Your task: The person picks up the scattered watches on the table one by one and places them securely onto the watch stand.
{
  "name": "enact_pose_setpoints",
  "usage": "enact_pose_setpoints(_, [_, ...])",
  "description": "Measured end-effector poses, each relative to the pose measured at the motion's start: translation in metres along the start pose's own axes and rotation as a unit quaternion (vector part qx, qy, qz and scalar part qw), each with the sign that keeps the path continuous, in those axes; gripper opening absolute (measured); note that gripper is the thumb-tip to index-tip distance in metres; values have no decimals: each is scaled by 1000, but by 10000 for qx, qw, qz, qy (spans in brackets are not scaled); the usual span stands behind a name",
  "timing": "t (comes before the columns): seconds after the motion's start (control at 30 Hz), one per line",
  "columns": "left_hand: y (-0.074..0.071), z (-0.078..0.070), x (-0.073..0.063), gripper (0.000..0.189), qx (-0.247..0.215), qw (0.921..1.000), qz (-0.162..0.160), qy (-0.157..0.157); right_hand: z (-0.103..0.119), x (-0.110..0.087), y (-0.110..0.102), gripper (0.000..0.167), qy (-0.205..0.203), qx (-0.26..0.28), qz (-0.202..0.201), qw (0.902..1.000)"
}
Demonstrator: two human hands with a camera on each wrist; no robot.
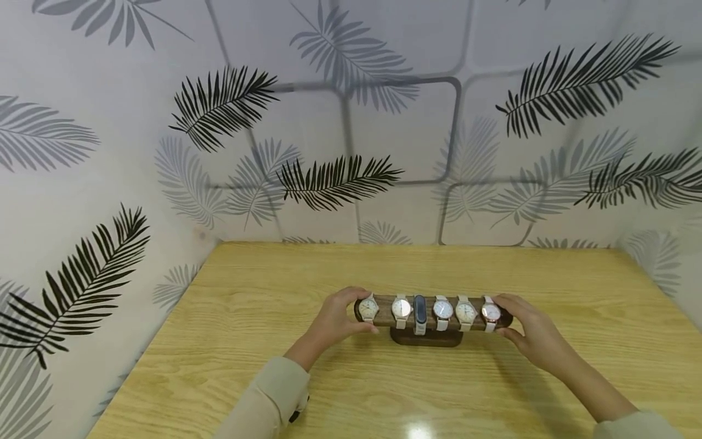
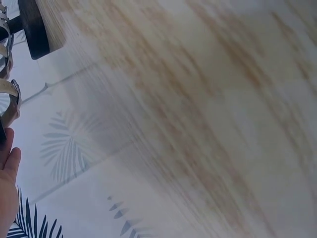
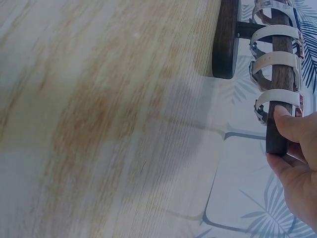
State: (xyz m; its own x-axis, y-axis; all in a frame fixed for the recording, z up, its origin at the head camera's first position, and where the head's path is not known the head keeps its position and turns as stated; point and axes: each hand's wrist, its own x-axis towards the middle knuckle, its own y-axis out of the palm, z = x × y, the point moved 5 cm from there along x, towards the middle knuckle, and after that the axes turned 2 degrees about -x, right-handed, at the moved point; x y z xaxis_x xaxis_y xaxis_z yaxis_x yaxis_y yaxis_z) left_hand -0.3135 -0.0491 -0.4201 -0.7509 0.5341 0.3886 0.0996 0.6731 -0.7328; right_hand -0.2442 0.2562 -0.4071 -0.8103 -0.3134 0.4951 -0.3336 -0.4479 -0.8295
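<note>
A dark wooden watch stand (image 1: 426, 337) has a horizontal bar carrying several white-strapped watches (image 1: 443, 309) and one fitness band (image 1: 420, 310) with a dark oblong face. The left hand (image 1: 336, 312) grips the bar's left end, thumb in front and fingers behind. At the other end, the right hand (image 1: 531, 329) pinches the bar beside the last watch (image 1: 490, 313). In the right wrist view, the thumb and fingers of the right hand (image 3: 297, 148) close round the bar's dark end (image 3: 276, 134). Only part of the left hand (image 2: 7, 188) shows at the left wrist view's edge.
The stand's base (image 3: 225, 44) is on a light wood-grain table (image 1: 247, 390). Behind and to the sides hangs a pale curtain (image 1: 384, 134) printed with black and grey leaves. A bright light reflection lies near the table's front.
</note>
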Motion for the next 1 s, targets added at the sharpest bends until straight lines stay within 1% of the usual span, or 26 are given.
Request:
enact_pose_setpoints(0.17, [2,-1,-1,64,-51,9998,-178,88,1,-1,-3,55,-60,-61,-38,10000])
enact_pose_setpoints(0.3, [4,0,-1,65,-180,9990,-366,200,2,-1,-5,55,-97,-115,-88,9998])
enact_pose_setpoints(0.33, [4,0,-1,66,-214,9990,-348,195,2,-1,-6,55,-92,-120,-93,9998])
enact_pose_setpoints(0.37, [4,1,0,67,-237,9992,-280,157,2,-1,-6,55,-95,-125,-100,9998])
enact_pose_setpoints(0.43, [3,2,0,69,-240,9997,-40,14,1,0,-4,55,-86,-103,-73,9999])
enact_pose_setpoints(0.53, [0,3,0,70,-210,9984,473,-236,0,1,-1,55,-100,-46,-28,9999])
enact_pose_setpoints(0.57, [-1,2,0,70,-205,9975,604,-288,0,1,0,55,-93,-17,-9,10000])
enact_pose_setpoints(0.63, [-2,1,0,69,-218,9963,765,-312,-1,1,0,55,-37,41,43,10000])
enact_pose_setpoints(0.77, [-2,-4,3,67,-256,9960,819,-230,-2,1,-1,55,39,58,35,10000])
enact_pose_setpoints(1.0, [3,-7,6,66,-138,9970,744,-155,-1,0,-1,55,-52,119,-85,9999])
